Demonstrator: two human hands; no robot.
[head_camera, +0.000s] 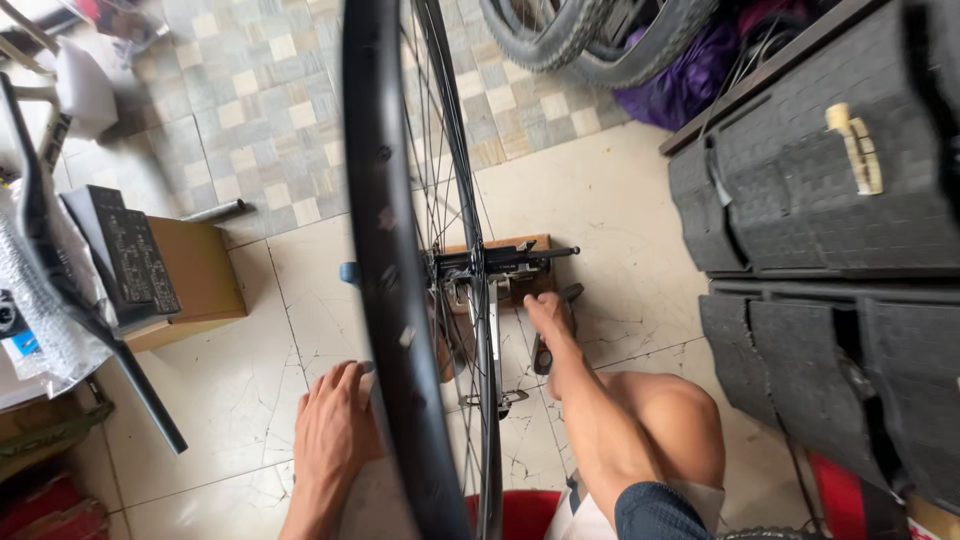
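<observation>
A black bicycle wheel rim (385, 250) with thin spokes stands upright in a truing stand in front of me. Its hub and axle (500, 258) sit at the middle, over a small wooden board (530, 245). My left hand (335, 425) rests on the near left side of the rim, fingers curled against it. My right hand (548, 312) reaches forward past the spokes to the stand just below the hub; its fingers are hidden, so what they hold cannot be told. My bare knee (670, 420) is bent beside the wheel.
A cardboard box (195, 275) with a black box (125, 255) on it stands at the left, with a black frame tube (60, 270) and plastic wrap. Black fabric panniers (830, 200) fill the right. Tyres (590, 40) lean at the back. A red stool edge (525, 510) is below.
</observation>
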